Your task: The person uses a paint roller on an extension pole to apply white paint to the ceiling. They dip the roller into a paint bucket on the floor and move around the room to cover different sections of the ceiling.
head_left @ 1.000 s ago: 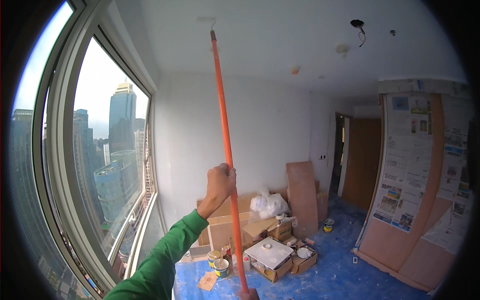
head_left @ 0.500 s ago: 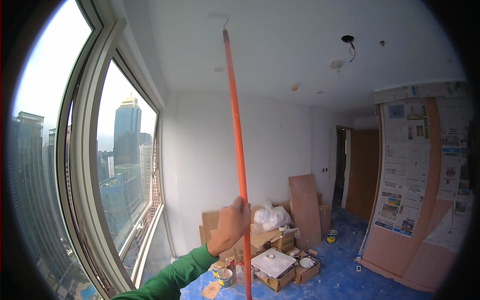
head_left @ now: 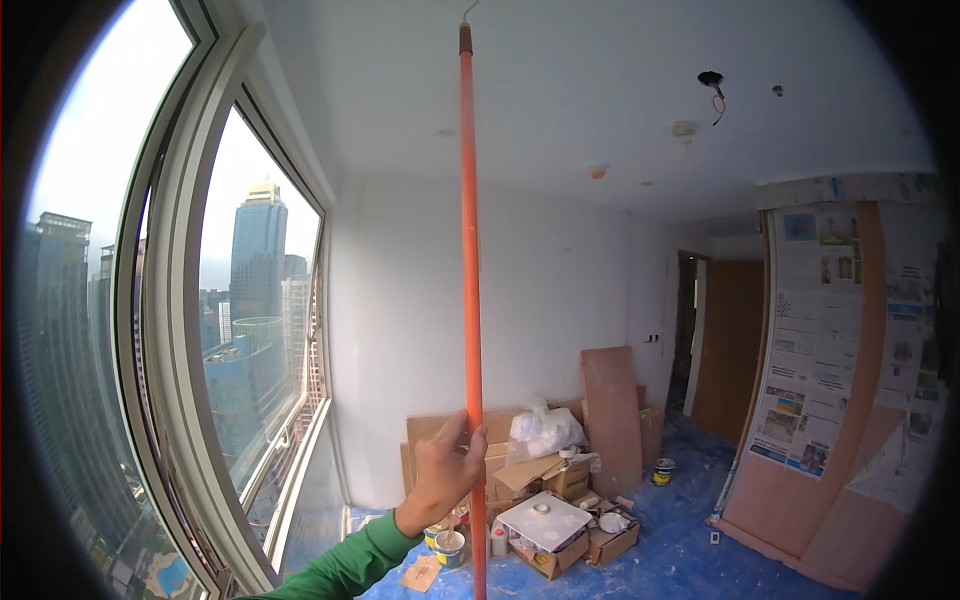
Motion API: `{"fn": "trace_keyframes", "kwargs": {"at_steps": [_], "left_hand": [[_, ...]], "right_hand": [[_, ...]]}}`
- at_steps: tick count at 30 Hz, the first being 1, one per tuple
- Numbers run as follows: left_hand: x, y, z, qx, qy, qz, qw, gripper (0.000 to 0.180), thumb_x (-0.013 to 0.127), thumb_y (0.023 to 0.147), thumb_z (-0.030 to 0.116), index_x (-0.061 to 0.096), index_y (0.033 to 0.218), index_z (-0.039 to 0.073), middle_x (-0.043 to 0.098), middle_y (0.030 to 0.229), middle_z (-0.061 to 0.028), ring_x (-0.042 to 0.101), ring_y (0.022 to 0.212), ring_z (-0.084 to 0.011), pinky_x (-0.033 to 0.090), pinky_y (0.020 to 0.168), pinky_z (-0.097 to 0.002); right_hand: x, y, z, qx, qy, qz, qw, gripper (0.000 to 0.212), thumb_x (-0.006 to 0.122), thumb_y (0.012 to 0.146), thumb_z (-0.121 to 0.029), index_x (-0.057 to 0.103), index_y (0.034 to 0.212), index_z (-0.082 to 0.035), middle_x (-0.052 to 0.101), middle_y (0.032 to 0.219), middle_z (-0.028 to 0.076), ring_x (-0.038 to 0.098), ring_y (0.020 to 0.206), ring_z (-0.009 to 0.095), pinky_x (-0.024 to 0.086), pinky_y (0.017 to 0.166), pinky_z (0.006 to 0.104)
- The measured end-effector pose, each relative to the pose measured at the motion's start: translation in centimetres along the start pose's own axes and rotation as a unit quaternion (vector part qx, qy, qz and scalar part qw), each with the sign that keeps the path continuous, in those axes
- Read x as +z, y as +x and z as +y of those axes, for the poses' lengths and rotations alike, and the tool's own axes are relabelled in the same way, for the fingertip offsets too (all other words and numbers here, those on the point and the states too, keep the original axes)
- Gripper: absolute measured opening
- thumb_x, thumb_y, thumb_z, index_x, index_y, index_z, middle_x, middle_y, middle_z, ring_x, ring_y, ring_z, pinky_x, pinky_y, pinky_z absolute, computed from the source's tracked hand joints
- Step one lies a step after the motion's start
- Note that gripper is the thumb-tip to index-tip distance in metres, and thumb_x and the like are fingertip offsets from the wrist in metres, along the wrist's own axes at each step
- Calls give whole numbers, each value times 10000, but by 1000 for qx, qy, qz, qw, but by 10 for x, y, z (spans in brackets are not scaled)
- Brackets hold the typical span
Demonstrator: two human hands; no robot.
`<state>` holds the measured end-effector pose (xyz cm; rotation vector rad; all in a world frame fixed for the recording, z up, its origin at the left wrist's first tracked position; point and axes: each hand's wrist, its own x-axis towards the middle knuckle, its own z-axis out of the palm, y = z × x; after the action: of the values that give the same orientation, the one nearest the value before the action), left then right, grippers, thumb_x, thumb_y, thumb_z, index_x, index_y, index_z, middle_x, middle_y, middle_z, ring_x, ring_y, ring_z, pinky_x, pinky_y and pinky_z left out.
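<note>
My left hand (head_left: 445, 475), in a green sleeve, is closed around a long orange extension pole (head_left: 471, 260). The pole stands nearly upright and runs from the lower edge up toward the white ceiling (head_left: 590, 70). At its top a dark red-brown collar carries a thin bent wire (head_left: 469, 10), cut off by the upper edge, so whatever the wire bears is hidden. Below my left hand the pole goes on down out of the picture. My right hand does not show.
Large windows (head_left: 190, 300) line the left side. Ahead on the blue-covered floor (head_left: 660, 560) are paint cans (head_left: 449, 548), cardboard boxes (head_left: 550, 558), a white plastic bag (head_left: 545, 432) and a leaning board (head_left: 611, 420). Newspaper-covered panels (head_left: 815, 340) stand right. Wires (head_left: 718, 105) hang from a ceiling hole.
My left hand and the pole have moved slightly left and my hand a little lower. The pole's top sits higher in the picture and is straighter, with its wire now cut off.
</note>
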<state>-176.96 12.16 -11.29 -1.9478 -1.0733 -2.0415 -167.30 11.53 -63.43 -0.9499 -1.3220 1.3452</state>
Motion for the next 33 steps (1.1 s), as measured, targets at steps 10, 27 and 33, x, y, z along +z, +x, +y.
{"fn": "trace_keyframes", "kwargs": {"at_steps": [10, 27, 33], "left_hand": [[-9, 25, -62, 23, 14, 30, 999, 253, 660, 868, 51, 637, 1072, -96, 698, 725, -150, 711, 635, -187, 569, 569, -282], [-15, 160, -166, -117, -7, 29, 993, 224, 637, 799, 78, 654, 881, -130, 667, 639, -145, 685, 552, -210, 553, 534, -312], [-15, 220, -221, -229, -127, -25, 965, 262, 689, 816, 119, 655, 903, -126, 669, 741, -159, 674, 595, -216, 546, 528, -313]], "right_hand": [[47, 8, -43, -19, 25, -18, 999, 199, 626, 748, -142, 502, 596, -110, 445, 556, -33, 392, 521, 105, 324, 482, 337], [121, 95, -152, -59, 64, 11, 996, 279, 643, 791, -180, 524, 574, -51, 441, 519, -13, 393, 462, 135, 307, 446, 352], [121, 153, -160, -83, 31, -71, 993, 335, 652, 830, -189, 496, 570, -47, 421, 476, -4, 417, 379, 151, 326, 382, 325]]}}
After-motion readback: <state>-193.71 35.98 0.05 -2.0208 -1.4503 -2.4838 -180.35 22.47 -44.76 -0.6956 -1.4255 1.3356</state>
